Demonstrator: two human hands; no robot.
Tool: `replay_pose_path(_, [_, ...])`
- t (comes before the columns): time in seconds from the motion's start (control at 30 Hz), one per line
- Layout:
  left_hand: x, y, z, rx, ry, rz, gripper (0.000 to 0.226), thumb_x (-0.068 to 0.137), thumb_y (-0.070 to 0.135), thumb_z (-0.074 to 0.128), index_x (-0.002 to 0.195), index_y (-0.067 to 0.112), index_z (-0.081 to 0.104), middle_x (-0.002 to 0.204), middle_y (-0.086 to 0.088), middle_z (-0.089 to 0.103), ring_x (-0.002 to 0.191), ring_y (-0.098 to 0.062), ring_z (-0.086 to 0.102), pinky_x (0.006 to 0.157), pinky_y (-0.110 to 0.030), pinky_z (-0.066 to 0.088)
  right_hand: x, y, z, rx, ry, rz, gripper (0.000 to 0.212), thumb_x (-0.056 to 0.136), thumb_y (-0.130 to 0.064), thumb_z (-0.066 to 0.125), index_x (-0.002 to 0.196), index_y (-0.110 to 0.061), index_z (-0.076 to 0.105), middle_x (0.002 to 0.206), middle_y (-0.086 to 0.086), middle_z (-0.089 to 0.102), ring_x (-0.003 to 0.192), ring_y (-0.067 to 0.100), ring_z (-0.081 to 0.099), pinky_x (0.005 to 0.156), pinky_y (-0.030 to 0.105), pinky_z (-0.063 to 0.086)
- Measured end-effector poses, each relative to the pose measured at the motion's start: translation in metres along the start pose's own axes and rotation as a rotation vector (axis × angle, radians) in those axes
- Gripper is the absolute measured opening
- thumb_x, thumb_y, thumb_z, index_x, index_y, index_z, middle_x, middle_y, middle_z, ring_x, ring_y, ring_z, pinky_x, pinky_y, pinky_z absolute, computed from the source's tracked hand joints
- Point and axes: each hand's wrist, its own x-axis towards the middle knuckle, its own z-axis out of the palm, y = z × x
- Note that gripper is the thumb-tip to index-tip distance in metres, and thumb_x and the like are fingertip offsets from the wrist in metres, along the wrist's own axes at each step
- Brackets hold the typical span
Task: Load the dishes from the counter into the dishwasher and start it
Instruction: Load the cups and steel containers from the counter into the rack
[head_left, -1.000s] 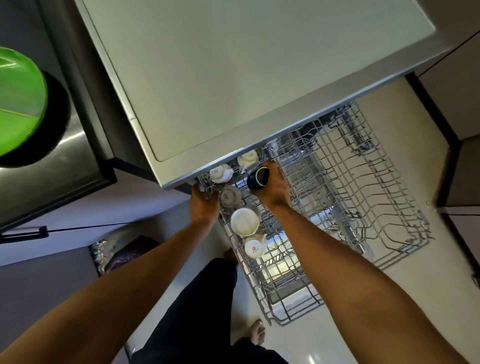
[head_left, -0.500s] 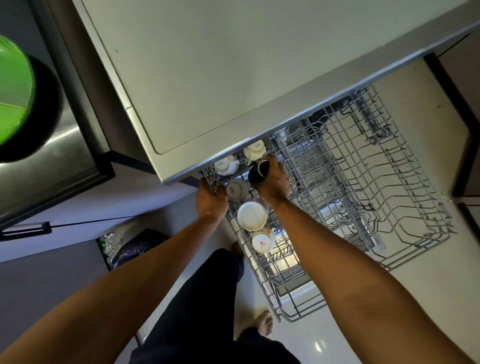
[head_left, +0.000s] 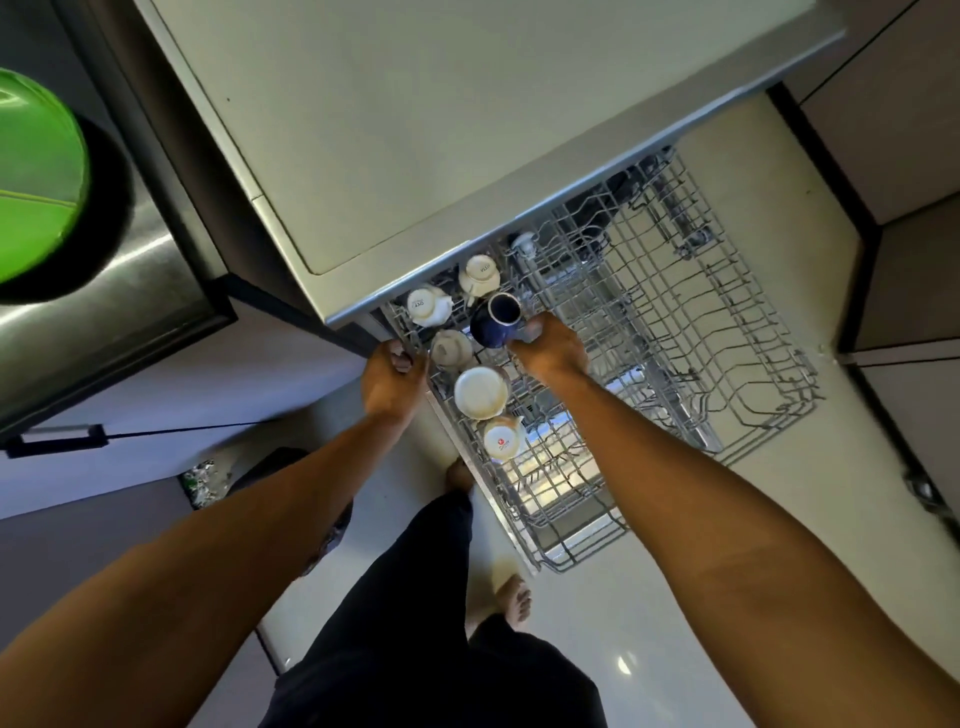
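Mug of dark blue ceramic (head_left: 496, 319) sits just left of my right hand (head_left: 550, 353), touching it; my fingers (head_left: 532, 328) curl against its side and grip it. Mug is tilted, mouth toward the camera, over the grey wire dishwasher rack (head_left: 727, 364). Right arm reaches forward. My left hand (head_left: 392, 379) curls round the rack's left rim and clamps the wire. In the rack's left row: two upturned white cups (head_left: 428, 306) at the back, a beige cup (head_left: 451, 349), a round white bowl (head_left: 482, 392), and a white cup with red logo (head_left: 503, 439) nearest me.
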Motion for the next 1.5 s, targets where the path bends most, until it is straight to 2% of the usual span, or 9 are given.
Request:
replay_pose_path(0.17, [-0.036,0.007,-0.021,0.173,0.011,0.132,0.027,0.095,0.003,0.042,0.085,0.012,0.065,0.069,0.000,0.051,0.056,-0.016,0.042,0.046,-0.020,0.029,-0.037,0.005,-0.015,-0.027,0.033,-0.032,0.017,0.087,-0.045,0.068,0.097,-0.031,0.065,0.108,-0.002,0.072,0.097,0.025,0.067,0.087,0.037,0.056])
replay_pose_path(0.23, [-0.051,0.003,-0.031,0.209,0.005,0.141,0.023,0.098,0.007,0.046,0.088,0.013,0.066,0.076,-0.008,0.059,0.065,-0.025,0.052,0.054,-0.024,0.030,-0.056,0.005,-0.018,-0.052,0.040,-0.059,0.013,0.089,-0.040,0.066,0.095,-0.029,0.069,0.107,0.001,0.073,0.097,0.027,0.068,0.086,0.037,0.056])
replay_pose_path(0.33, [-0.069,-0.012,-0.047,0.199,0.031,0.135,0.023,0.098,0.013,0.050,0.105,0.010,0.071,0.106,-0.015,0.070,0.098,-0.037,0.062,0.071,-0.026,0.038,-0.085,0.002,-0.018,-0.086,0.031,-0.111,0.014,0.087,-0.031,0.068,0.096,-0.021,0.072,0.104,0.004,0.073,0.094,0.028,0.067,0.085,0.038,0.057])
replay_pose_path(0.47, [-0.105,-0.034,-0.078,0.167,0.094,0.180,0.020,0.093,0.013,0.053,0.099,0.013,0.073,0.098,-0.013,0.072,0.093,-0.036,0.065,0.078,-0.035,0.050,-0.133,-0.006,-0.010,-0.100,0.030,-0.212,0.016,0.081,-0.032,0.072,0.094,-0.022,0.071,0.102,0.007,0.071,0.096,0.030,0.066,0.083,0.037,0.056])
replay_pose_path(0.63, [-0.166,-0.087,-0.127,0.166,0.210,0.247,0.016,0.090,0.018,0.060,0.097,0.014,0.074,0.090,-0.007,0.073,0.085,-0.029,0.065,0.073,-0.029,0.045,-0.202,-0.012,0.018,-0.190,0.012,-0.351,0.009,0.083,-0.024,0.066,0.080,-0.016,0.064,0.097,0.012,0.067,0.095,0.035,0.064,0.079,0.036,0.052])
replay_pose_path(0.7, [-0.196,-0.115,-0.149,0.186,0.265,0.270,0.014,0.087,0.018,0.062,0.094,0.014,0.074,0.088,-0.009,0.073,0.084,-0.031,0.065,0.074,-0.033,0.048,-0.230,-0.015,0.034,-0.241,-0.011,-0.410,0.019,0.083,-0.025,0.064,0.068,-0.018,0.055,0.092,0.011,0.066,0.094,0.036,0.065,0.077,0.036,0.051])
replay_pose_path(0.83, [-0.258,-0.177,-0.204,0.192,0.374,0.251,0.018,0.082,0.025,0.060,0.086,0.014,0.073,0.082,-0.008,0.072,0.081,-0.030,0.066,0.073,-0.035,0.050,-0.292,-0.038,0.073,-0.380,-0.064,-0.525,0.016,0.080,-0.027,0.062,0.082,-0.013,0.068,0.096,0.015,0.071,0.094,0.037,0.068,0.080,0.038,0.055])
replay_pose_path(1.23, [-0.380,-0.352,-0.396,0.060,0.875,-0.023,0.008,0.083,0.016,0.067,0.087,0.016,0.074,0.082,-0.005,0.070,0.077,-0.023,0.065,0.073,-0.030,0.047,-0.451,-0.192,0.232,-0.614,-0.203,-1.015,0.014,0.077,-0.031,0.065,0.068,-0.020,0.066,0.080,0.005,0.072,0.082,0.033,0.068,0.068,0.034,0.054])
replay_pose_path(1.5, [-0.430,-0.448,-0.496,0.016,1.041,-0.063,0.008,0.084,0.022,0.066,0.087,0.016,0.071,0.086,-0.001,0.069,0.078,-0.019,0.062,0.074,-0.027,0.044,-0.562,-0.294,0.360,-0.409,-0.253,-1.302,0.014,0.081,-0.040,0.063,0.074,-0.028,0.064,0.081,-0.007,0.071,0.081,0.024,0.066,0.072,0.037,0.055])
